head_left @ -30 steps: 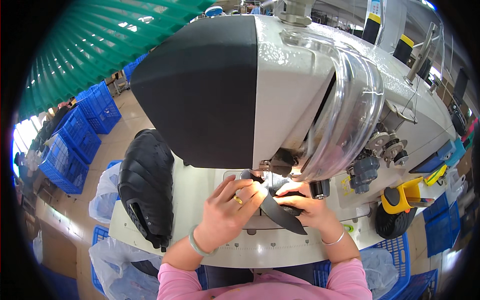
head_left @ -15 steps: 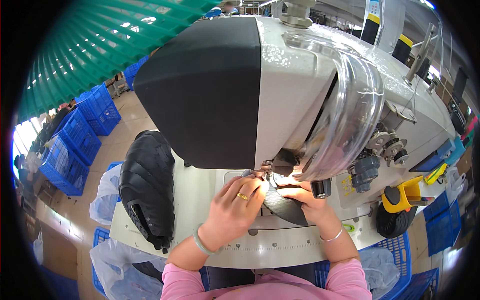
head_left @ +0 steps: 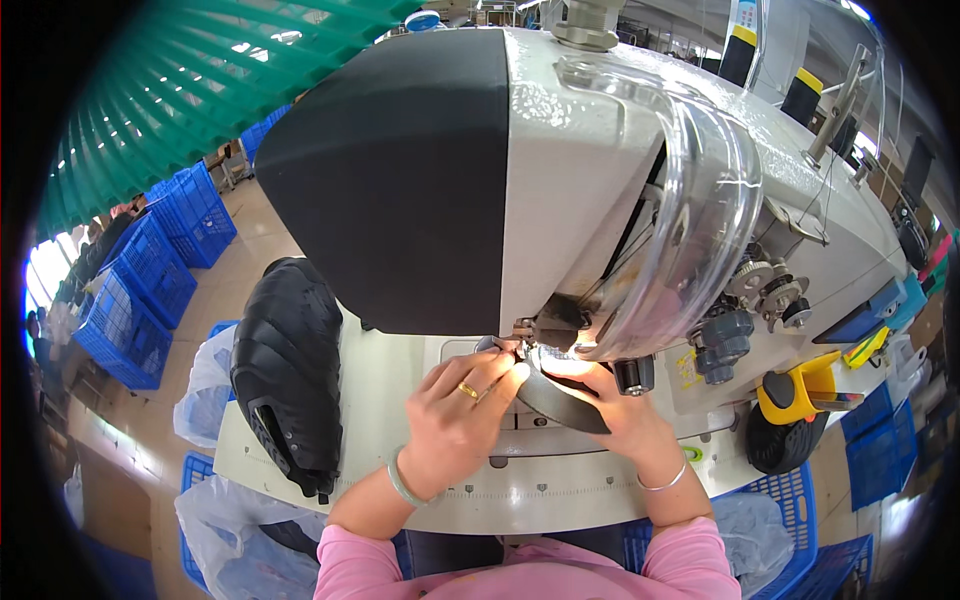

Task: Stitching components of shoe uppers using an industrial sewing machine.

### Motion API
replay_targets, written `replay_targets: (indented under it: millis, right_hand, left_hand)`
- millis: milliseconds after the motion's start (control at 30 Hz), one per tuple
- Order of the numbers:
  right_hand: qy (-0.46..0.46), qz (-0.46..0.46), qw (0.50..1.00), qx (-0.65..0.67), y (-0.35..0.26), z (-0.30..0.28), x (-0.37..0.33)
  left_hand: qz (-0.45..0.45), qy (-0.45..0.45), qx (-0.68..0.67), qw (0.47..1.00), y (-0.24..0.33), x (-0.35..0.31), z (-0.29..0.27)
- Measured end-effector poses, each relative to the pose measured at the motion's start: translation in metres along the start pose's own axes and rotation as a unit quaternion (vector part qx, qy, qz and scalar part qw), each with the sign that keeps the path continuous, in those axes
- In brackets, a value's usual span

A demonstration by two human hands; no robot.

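Observation:
A curved piece of dark fabric (head_left: 562, 404), a shoe upper by its look, lies under the needle area of a sewing machine (head_left: 580, 180). My left hand (head_left: 455, 415) pinches its left edge close beside the presser foot (head_left: 524, 338), fingers bent together. From the other side, my right hand (head_left: 628, 420) grips the piece with its thumb and fingers near the lit needle spot. Part of the fabric is hidden beneath my fingers and the machine head.
Left on the white table (head_left: 400, 510) sits a bundle of black stacked parts (head_left: 288, 370). A yellow holder (head_left: 805, 390) stands at the right, with a black item (head_left: 785, 445) under it. Blue crates (head_left: 125, 330) line the floor, and a green ribbed basket (head_left: 210, 90) hangs upper left.
The fabric piece has turned slightly, its lower end rising and its edge tilting up. My left fingers have lowered a little beside the foot; the whole view has shifted slightly.

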State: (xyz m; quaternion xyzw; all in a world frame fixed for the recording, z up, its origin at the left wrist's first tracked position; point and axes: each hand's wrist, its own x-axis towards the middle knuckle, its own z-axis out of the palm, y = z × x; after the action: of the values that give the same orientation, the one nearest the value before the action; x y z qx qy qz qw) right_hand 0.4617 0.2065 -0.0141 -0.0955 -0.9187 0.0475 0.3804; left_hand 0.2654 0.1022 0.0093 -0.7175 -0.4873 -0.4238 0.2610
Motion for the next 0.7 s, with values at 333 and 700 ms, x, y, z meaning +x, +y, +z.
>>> replay_targets:
  millis: [333,700]
  right_hand:
    - [0.068,-0.075,0.993,-0.052,-0.002,0.001,0.010]
    - [0.080,-0.052,0.990,-0.107,-0.015,0.008,0.008]
  left_hand:
    - [-0.017,-0.042,0.037,0.998,0.014,-0.003,-0.002]
    - [-0.007,-0.060,0.016,0.998,0.012,-0.003,-0.006]
